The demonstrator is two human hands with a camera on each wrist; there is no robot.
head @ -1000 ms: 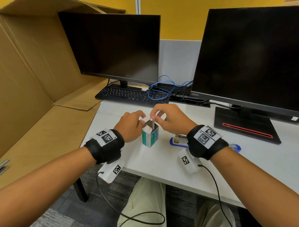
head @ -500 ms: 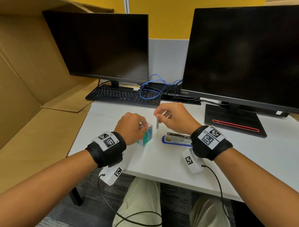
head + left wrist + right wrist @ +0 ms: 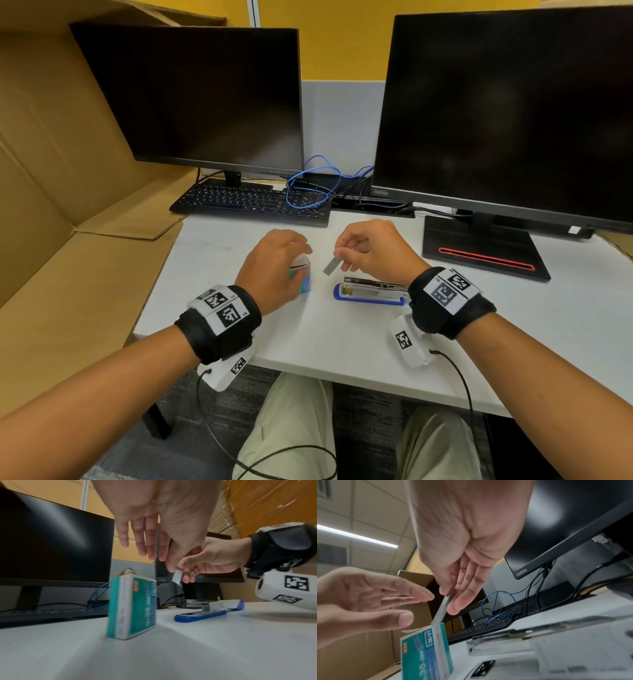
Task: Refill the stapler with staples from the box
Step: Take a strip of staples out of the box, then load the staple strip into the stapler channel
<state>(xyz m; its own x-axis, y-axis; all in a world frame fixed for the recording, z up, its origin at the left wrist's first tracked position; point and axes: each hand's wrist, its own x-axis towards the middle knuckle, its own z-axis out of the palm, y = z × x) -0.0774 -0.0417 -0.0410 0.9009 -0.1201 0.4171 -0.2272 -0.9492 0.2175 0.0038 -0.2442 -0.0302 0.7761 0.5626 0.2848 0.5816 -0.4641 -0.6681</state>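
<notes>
A teal staple box (image 3: pixel 304 281) stands upright on the white desk (image 3: pixel 325 329). My left hand (image 3: pixel 301 251) hovers just above it with straight fingers (image 3: pixel 144 543), not touching it. My right hand (image 3: pixel 342 255) pinches a grey strip of staples (image 3: pixel 331 266) by its upper end; the strip hangs tilted in the air between the box and the stapler. The blue-and-white stapler (image 3: pixel 371 293) lies open on the desk below my right hand, its metal magazine (image 3: pixel 503 641) facing up. In the right wrist view the strip of staples (image 3: pixel 443 609) runs down in front of the box (image 3: pixel 423 654).
A black keyboard (image 3: pixel 250 202) and a tangle of blue and black cables (image 3: pixel 315 186) lie behind the hands. Two dark monitors (image 3: pixel 191 96) stand at the back, one on a black base with a red line (image 3: pixel 483 253). Cardboard sheets (image 3: pixel 61 212) lie on the left.
My right hand drew the staple strip out of the box and carried it right, above the stapler, tilting it. My left hand let go of the box and opened above it.
</notes>
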